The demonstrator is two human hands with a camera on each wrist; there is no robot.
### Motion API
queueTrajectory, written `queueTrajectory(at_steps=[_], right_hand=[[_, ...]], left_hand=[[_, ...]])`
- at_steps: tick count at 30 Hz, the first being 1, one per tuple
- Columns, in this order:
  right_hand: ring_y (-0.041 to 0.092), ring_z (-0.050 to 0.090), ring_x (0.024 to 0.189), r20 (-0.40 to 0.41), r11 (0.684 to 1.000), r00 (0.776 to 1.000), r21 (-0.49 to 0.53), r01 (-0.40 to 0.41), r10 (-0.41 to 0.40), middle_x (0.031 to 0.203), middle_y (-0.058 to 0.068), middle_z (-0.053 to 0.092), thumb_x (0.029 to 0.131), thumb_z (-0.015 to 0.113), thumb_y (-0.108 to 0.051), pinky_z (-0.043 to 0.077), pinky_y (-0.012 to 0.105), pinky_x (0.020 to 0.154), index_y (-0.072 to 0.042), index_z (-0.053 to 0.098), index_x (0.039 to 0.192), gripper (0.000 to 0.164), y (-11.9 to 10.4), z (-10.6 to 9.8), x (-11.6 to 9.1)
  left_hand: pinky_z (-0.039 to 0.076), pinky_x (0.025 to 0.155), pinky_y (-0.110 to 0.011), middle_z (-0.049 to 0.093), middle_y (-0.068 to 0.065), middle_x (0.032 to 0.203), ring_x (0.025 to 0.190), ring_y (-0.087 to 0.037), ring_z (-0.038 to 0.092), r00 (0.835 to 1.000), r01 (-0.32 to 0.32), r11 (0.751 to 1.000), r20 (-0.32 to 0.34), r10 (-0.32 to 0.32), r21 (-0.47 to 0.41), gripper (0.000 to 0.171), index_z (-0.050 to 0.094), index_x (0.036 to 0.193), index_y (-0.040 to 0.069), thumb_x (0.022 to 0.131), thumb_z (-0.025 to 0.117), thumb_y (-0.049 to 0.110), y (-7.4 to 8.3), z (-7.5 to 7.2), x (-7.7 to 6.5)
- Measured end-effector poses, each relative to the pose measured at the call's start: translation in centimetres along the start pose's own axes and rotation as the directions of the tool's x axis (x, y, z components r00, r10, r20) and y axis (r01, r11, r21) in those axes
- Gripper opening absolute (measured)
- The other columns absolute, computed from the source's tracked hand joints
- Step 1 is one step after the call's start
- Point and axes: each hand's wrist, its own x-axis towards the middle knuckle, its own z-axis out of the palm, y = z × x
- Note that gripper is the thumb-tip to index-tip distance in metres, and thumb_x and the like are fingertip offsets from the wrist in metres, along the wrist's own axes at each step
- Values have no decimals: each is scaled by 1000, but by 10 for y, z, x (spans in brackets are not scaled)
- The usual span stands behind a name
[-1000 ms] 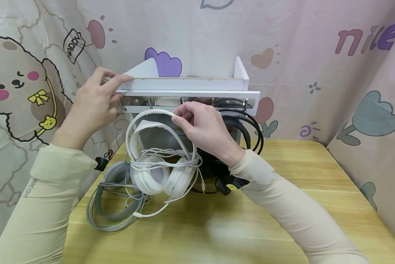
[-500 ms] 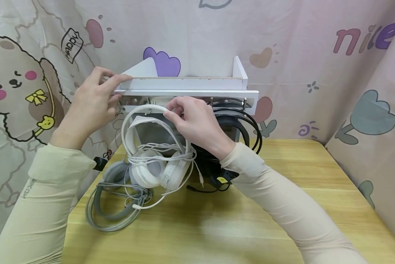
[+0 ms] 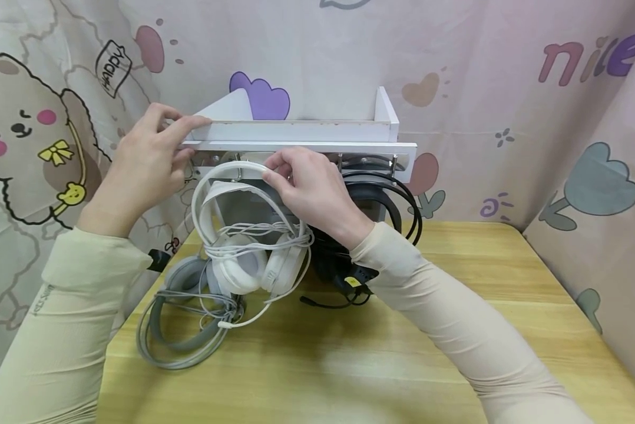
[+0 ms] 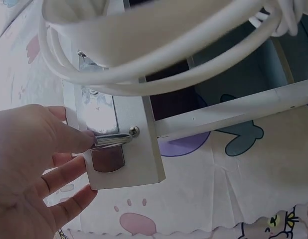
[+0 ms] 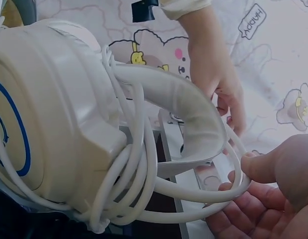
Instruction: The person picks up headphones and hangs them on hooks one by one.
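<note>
My left hand (image 3: 148, 156) holds the left end of a white hook rack (image 3: 301, 132), its thumb beside a metal hook (image 4: 114, 140) in the left wrist view. With the right hand (image 3: 314, 191), I pinch the outer headband of white headphones (image 3: 238, 265) between thumb and fingers. Their cable is wound around the ear cups, and a thin microphone boom (image 3: 245, 323) sticks out below. The headband crosses in front of a hook on the rack; whether it rests on that hook I cannot tell. The right wrist view shows the headband tubes (image 5: 194, 191) between thumb and fingers.
Grey headphones (image 3: 155, 321) hang low at the left, behind the white pair, cable wrapped round them. Black headphones (image 3: 389, 203) hang at the rack's right side, partly hidden by my right arm. A wooden table (image 3: 402, 365) lies below, and a printed curtain (image 3: 482, 118) stands behind.
My right hand has carried the white headphones left and slightly up, toward the rack's hook. The left hand keeps its hold on the rack.
</note>
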Motion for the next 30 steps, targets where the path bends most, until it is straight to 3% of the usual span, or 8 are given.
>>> queueTrajectory(at_steps=[7, 21, 30], right_hand=[[11, 64, 90, -4, 999, 1000, -45, 14, -14, 102, -5, 72, 107, 67, -36, 52, 31, 79, -19, 77, 119, 23, -1, 3, 2], [13, 63, 98, 17, 998, 1000, -67, -4, 5, 112, -2, 72, 108, 65, -36, 53, 34, 85, -17, 75, 123, 26, 1, -2, -2], [22, 65, 115, 53, 977, 999, -213, 5, 7, 130, 4, 65, 109, 64, -35, 56, 42, 95, -16, 66, 136, 34, -2, 2, -4]], left_hand=[[50, 98, -72, 49, -29, 146, 120, -51, 57, 1000, 19, 1000, 12, -19, 13, 58, 55, 154, 22, 102, 64, -2, 0, -1, -1], [50, 96, -73, 51, -30, 143, 117, -51, 58, 1000, -20, 1000, -23, 20, 2, 59, 57, 152, 21, 99, 66, -5, -1, 2, -2], [51, 96, -72, 52, -30, 143, 117, -52, 58, 999, -20, 1000, -27, 20, 11, 58, 57, 152, 21, 100, 67, -3, -2, 3, -1]])
